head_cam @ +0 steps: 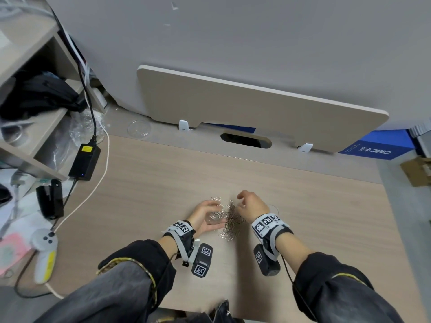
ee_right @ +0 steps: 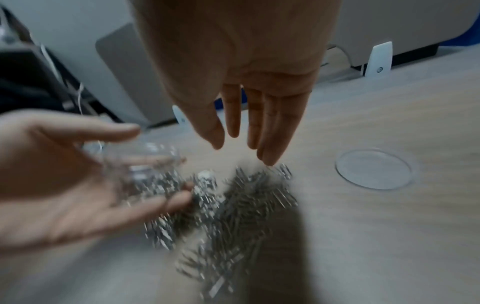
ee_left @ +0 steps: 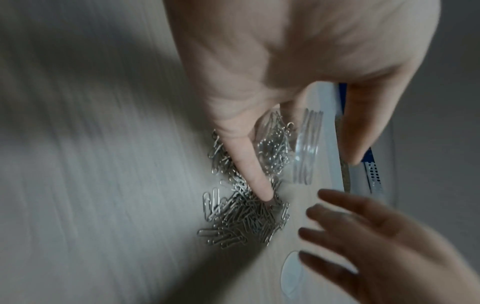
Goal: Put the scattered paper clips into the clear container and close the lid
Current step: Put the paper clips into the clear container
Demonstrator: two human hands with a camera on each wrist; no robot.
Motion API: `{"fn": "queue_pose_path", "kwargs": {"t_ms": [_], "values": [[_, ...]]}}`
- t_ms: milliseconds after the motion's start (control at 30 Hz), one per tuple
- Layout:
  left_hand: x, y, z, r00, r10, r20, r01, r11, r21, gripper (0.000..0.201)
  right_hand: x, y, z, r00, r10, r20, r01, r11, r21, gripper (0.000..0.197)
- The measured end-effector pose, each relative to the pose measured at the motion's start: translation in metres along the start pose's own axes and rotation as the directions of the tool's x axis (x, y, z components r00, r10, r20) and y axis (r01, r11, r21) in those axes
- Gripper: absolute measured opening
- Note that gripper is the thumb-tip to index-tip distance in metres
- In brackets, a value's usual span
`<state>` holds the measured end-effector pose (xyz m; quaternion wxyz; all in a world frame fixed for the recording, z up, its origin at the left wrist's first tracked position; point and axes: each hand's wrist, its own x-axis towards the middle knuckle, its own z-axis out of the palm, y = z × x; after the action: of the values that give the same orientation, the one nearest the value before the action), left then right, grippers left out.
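A pile of silver paper clips [head_cam: 232, 226] [ee_left: 241, 218] [ee_right: 241, 205] lies on the wooden desk [head_cam: 303, 206] between my hands. My left hand [head_cam: 206, 216] holds the clear container [head_cam: 215, 217] [ee_left: 306, 148] [ee_right: 145, 160] tipped on its side at the pile's left edge, thumb and fingers around it; some clips are inside. My right hand [head_cam: 247, 203] [ee_right: 241, 144] hovers just above the pile's far side with straight fingers pointing down, holding nothing. The round clear lid [ee_right: 374, 168] [ee_left: 292, 273] lies flat on the desk right of my right hand.
A black power adapter [head_cam: 85, 159], a white cable [head_cam: 103, 173], a black case [head_cam: 50, 199] and a white-and-yellow controller [head_cam: 45, 252] crowd the desk's left side. Another clear round dish [head_cam: 139, 128] sits at the back left. A beige divider panel [head_cam: 256, 106] and cable slot [head_cam: 246, 140] line the rear.
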<state>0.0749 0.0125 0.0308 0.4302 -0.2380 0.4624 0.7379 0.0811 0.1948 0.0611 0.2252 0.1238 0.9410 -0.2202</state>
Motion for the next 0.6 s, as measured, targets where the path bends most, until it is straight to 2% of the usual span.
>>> {"fn": "queue_pose_path", "kwargs": {"t_ms": [67,133,233,300,433,600], "values": [[0.0,0.001,-0.007,1.0,0.011,0.019,-0.012,0.999,0.033,0.043,-0.005,0.004,0.015,0.996,0.009,0.088,0.001,0.993,-0.118,0.055],[0.001,0.001,-0.013,0.999,0.033,0.013,-0.034,0.998,0.056,0.058,-0.01,0.007,0.029,0.994,0.0,0.111,0.021,0.982,-0.187,0.074],[-0.005,0.004,-0.018,0.999,0.052,0.0,-0.052,0.995,0.09,0.061,-0.013,0.006,0.048,0.995,0.013,0.098,0.011,0.971,-0.239,0.088],[-0.008,0.004,-0.019,0.998,0.054,-0.014,-0.053,0.993,0.108,0.064,-0.012,0.004,0.057,0.997,-0.017,0.077,0.036,0.966,-0.254,0.084],[-0.008,-0.002,-0.026,0.997,0.068,-0.043,-0.059,0.983,0.171,0.064,-0.005,0.003,0.063,0.999,-0.046,0.028,0.051,0.982,-0.183,0.053],[-0.011,-0.004,-0.023,0.994,0.096,-0.06,-0.069,0.932,0.355,0.064,0.001,0.008,0.061,0.998,-0.064,0.017,0.065,0.994,-0.084,0.027]]}}
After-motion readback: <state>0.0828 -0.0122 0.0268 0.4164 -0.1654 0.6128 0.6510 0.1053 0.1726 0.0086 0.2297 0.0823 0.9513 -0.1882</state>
